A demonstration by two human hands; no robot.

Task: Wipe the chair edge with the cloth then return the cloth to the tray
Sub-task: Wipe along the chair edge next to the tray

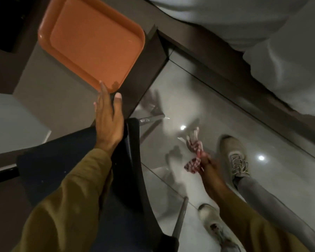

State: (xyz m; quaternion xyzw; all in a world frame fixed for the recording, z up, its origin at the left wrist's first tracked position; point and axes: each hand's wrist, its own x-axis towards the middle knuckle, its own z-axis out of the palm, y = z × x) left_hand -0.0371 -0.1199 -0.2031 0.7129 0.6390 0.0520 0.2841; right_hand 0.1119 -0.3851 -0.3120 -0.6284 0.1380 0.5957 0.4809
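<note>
An orange tray (91, 40) lies on a brown table at the upper left, with nothing in it. A dark chair (129, 160) stands below it, its curved back edge running down the middle of the view. My left hand (108, 120) is flat with fingers apart, hovering over the chair's top edge, its fingertips near the tray's near corner. My right hand (206, 164) hangs low to the right of the chair, above the floor, shut on a red-and-white checked cloth (194, 155) that dangles from it, blurred.
The brown table (49, 99) has its corner close to the chair. A glossy tiled floor (198, 99) lies to the right, with my two shoes (234, 157) on it. A white bed or cushion (262, 33) fills the upper right. A chair leg (179, 219) slants at the bottom.
</note>
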